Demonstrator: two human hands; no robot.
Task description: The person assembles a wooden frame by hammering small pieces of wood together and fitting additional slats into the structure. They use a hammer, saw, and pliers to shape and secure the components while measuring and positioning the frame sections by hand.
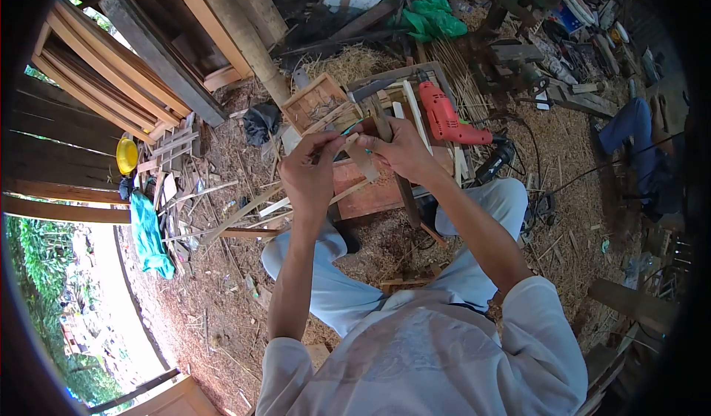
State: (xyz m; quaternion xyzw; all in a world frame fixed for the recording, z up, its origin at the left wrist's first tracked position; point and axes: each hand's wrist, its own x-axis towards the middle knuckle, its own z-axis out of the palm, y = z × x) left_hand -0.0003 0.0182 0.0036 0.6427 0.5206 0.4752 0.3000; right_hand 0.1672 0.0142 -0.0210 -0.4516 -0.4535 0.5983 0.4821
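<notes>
Both of my hands are raised close together over a low wooden workbench [366, 202]. My left hand [309, 168] is closed in a pinch, fingertips near a small teal bit; what it pinches is too small to make out. My right hand [404, 149] is closed, thumb and fingers on a tan, flat strip [363, 161] that hangs down between the hands. Just beyond the right fingers, a wooden stick [381, 120] stands out and overlaps them in this view. A red power drill [443, 114] lies to the right of the hands.
Behind my left hand sits a shallow wooden box [315, 101] holding small pieces. Curved wooden parts [111, 75] and boards lean at the upper left. Wood shavings and offcuts cover the floor [222, 305]. A yellow helmet-like object [127, 155] hangs left; another person's leg [629, 127] is at right.
</notes>
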